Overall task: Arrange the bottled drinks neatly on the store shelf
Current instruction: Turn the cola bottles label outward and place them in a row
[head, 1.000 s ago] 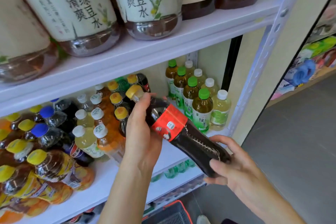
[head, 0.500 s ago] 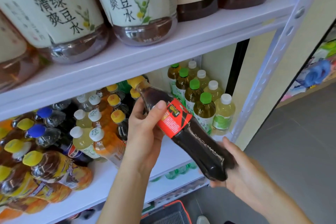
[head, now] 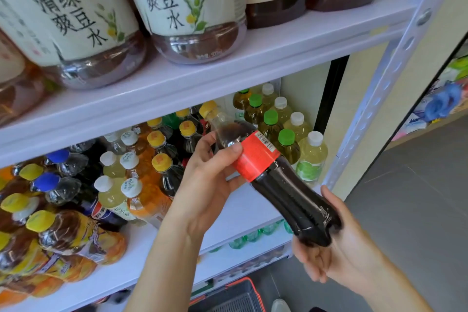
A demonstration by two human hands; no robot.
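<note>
Head view: my left hand (head: 205, 182) grips the tilted cola bottle (head: 281, 182) at its shoulder, my right hand (head: 347, 251) curls round its base; pushed in slanted, it may topple the yellow-capped bottles (head: 162, 159) just beyond my left fingers.

Large labelled bottles (head: 192, 7) stand on the upper shelf (head: 278, 48); small capped bottles (head: 162, 167) crowd the lower shelf (head: 136, 261).

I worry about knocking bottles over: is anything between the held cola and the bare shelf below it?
Nothing visible. The cola bottle, gripped by left hand and right hand, tilts over bare shelf between yellow-capped bottles and green-capped teas.
</note>
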